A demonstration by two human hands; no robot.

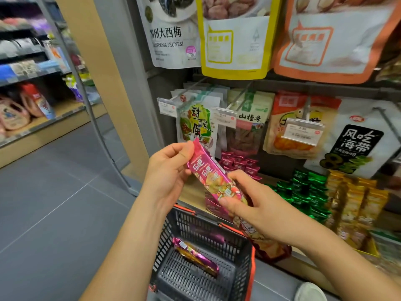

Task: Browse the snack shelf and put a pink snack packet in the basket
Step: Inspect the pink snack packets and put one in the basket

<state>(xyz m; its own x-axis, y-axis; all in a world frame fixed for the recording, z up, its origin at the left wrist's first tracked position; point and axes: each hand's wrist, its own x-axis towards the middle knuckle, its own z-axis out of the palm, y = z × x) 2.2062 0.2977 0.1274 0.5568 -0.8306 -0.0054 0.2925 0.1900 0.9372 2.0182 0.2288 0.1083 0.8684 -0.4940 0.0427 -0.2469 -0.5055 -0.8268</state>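
Both my hands hold one long pink snack packet (pixel 209 170) in front of the snack shelf, tilted with its top end up and to the left. My left hand (pixel 169 170) pinches the upper end, and my right hand (pixel 249 200) grips the lower end. Directly below stands a dark grey basket (pixel 245 268) with orange trim and handles. Another pink packet (pixel 195 256) lies flat on the basket's floor. More pink packets (pixel 239 165) are stacked on the shelf just behind my hands.
Green packets (pixel 303 192) and yellow packets (pixel 355 200) fill the shelf to the right. Bagged snacks hang on pegs above, with price tags (pixel 303 131) sticking out. A grey tiled aisle (pixel 54 192) opens on the left beside another shelf (pixel 32 101).
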